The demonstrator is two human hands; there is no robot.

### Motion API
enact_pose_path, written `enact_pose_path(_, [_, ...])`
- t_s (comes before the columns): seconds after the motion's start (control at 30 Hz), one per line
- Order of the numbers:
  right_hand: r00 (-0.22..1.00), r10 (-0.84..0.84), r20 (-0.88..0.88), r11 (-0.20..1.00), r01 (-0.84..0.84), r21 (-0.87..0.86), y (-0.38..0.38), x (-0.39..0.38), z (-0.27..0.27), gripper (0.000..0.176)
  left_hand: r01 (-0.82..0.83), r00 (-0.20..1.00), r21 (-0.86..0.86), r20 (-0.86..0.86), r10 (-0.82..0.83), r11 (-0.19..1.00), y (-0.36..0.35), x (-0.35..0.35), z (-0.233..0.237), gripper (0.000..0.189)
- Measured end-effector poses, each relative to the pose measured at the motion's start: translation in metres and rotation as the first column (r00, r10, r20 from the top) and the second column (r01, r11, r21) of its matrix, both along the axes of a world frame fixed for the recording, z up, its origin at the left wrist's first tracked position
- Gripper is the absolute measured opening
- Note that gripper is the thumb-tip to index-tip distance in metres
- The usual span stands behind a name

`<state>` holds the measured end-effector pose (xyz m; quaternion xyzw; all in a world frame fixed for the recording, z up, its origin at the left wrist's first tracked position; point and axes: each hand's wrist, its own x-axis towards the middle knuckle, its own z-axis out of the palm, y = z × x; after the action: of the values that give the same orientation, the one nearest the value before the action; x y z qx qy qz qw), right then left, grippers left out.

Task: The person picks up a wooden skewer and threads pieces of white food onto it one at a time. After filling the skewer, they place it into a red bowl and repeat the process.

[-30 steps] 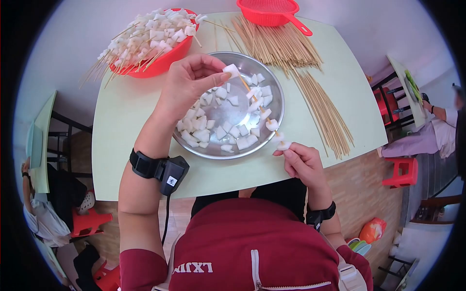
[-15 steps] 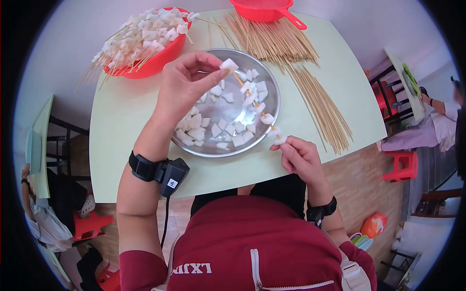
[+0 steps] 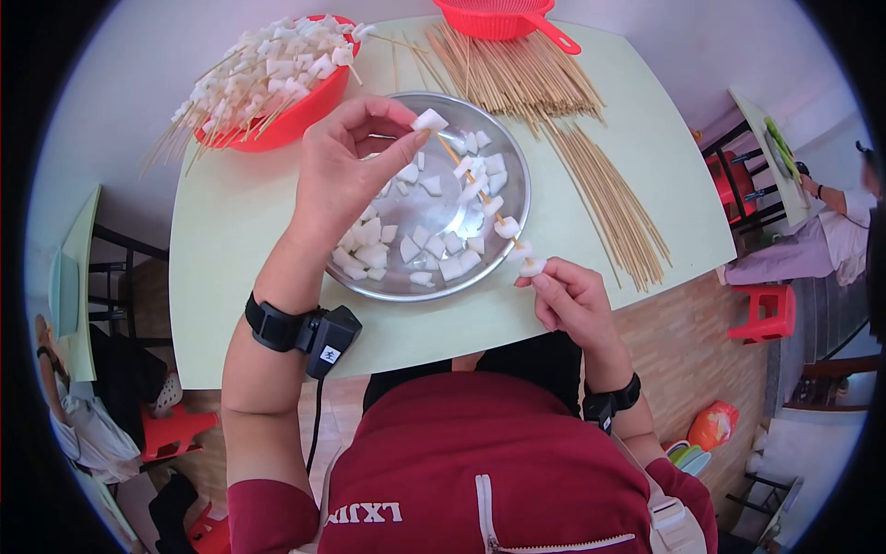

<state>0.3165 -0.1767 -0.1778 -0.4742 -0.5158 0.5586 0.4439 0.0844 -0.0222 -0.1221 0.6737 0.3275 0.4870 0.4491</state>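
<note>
A bamboo skewer [image 3: 446, 145] slants over the metal pan between my two hands, with several white chunks threaded along it. At its upper end, my left hand [image 3: 355, 152] pinches a white chunk [image 3: 430, 120] between thumb and fingertips. Nearer me, my right hand [image 3: 574, 300] is closed on the skewer's lower end, beside the lowest threaded chunk [image 3: 532, 268]. Below the skewer, the round metal pan [image 3: 524, 208] holds many loose white chunks [image 3: 372, 256]. The skewer's ends are partly hidden by the fingers and chunks.
A red basin [image 3: 309, 118] at the far left is heaped with filled skewers. Bare bamboo sticks [image 3: 517, 78] lie to the right of the pan, with a red strainer [image 3: 498, 18] behind. Other people sit at side tables; a red stool [image 3: 764, 312] stands right.
Almost nothing differs. Both hands keep their grip on the skewer and chunk, and the view has shifted very slightly.
</note>
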Motion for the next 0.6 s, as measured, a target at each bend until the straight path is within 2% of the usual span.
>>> enact_pose_path(0.17, [1.000, 0.001, 0.005, 1.000, -0.001, 0.006, 0.000, 0.000, 0.001, 0.022, -0.001, 1.000, -0.018, -0.010, 0.001, 1.000, -0.001, 0.000, 0.000, 0.019])
enact_pose_path(0.37, [1.000, 0.007, -0.005, 1.000, -0.007, 0.005, 0.000, 0.002, 0.005, 0.022, -0.008, 1.000, 0.076, 0.011, 0.007, 0.997, -0.003, 0.003, 0.002, 0.016])
enact_pose_path(0.43, [1.000, 0.013, -0.028, 0.998, -0.015, -0.069, 0.001, 0.000, 0.010, 0.022, -0.052, 0.996, -0.031, -0.076, 0.049, 0.998, -0.005, 0.003, 0.004, 0.016])
enact_pose_path(0.5, [0.992, 0.049, -0.112, 0.996, -0.057, -0.066, 0.006, -0.002, 0.006, 0.022, -0.044, 0.999, 0.032, 0.015, 0.044, 0.999, 0.002, -0.002, -0.004, 0.018])
enact_pose_path(0.57, [0.997, 0.077, -0.030, 0.997, -0.077, -0.010, 0.009, -0.007, 0.015, 0.022, -0.095, 0.995, -0.020, 0.016, 0.096, 0.995, 0.003, -0.005, -0.001, 0.018])
enact_pose_path(0.6, [0.999, 0.008, -0.034, 1.000, -0.008, -0.005, 0.005, -0.010, 0.017, 0.022, -0.074, 0.996, 0.018, 0.048, 0.073, 0.997, 0.001, -0.006, 0.002, 0.017])
